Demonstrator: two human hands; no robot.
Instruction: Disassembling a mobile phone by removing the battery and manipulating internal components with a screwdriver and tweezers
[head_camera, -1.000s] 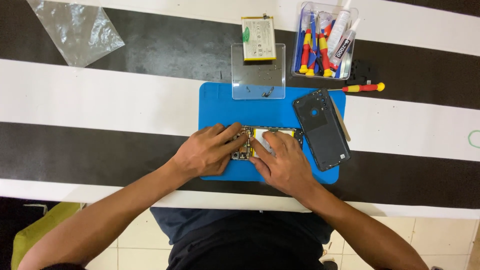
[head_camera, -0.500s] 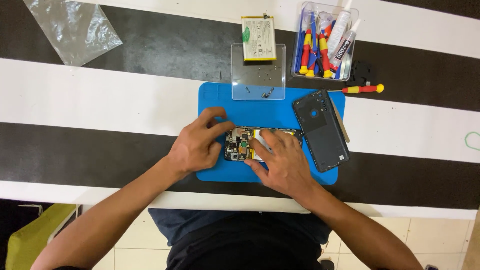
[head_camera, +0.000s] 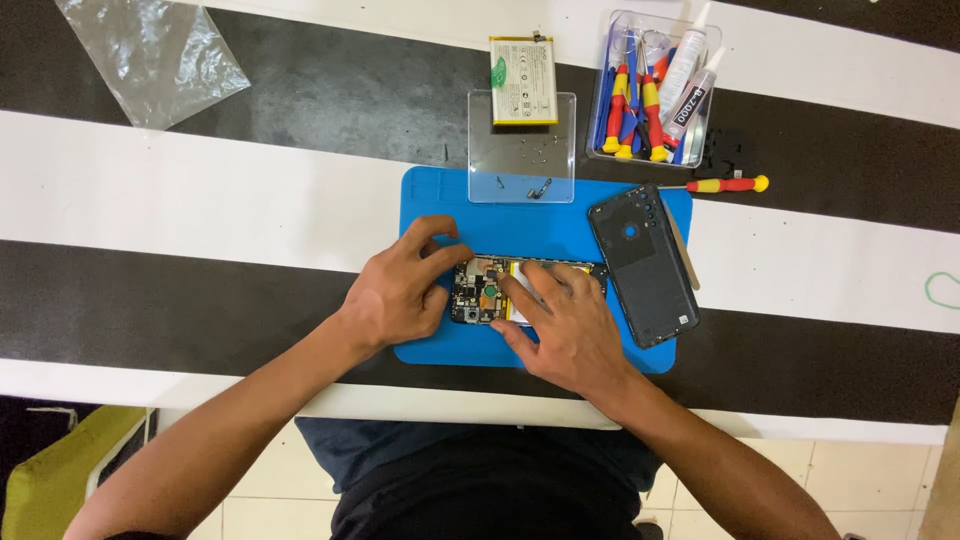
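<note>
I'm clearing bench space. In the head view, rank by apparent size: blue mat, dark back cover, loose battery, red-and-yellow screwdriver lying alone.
1. blue mat
2. dark back cover
3. loose battery
4. red-and-yellow screwdriver

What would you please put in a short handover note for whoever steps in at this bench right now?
Left hand: steadies the left end of the opened phone on the blue mat.
Right hand: rests on the phone, index finger pressing its circuit board.
Done: back cover off, lying right of the phone; battery out; screws on the clear plate.
Left: the circuit board is still in the phone. Red-and-yellow screwdriver lies above the mat.
</note>
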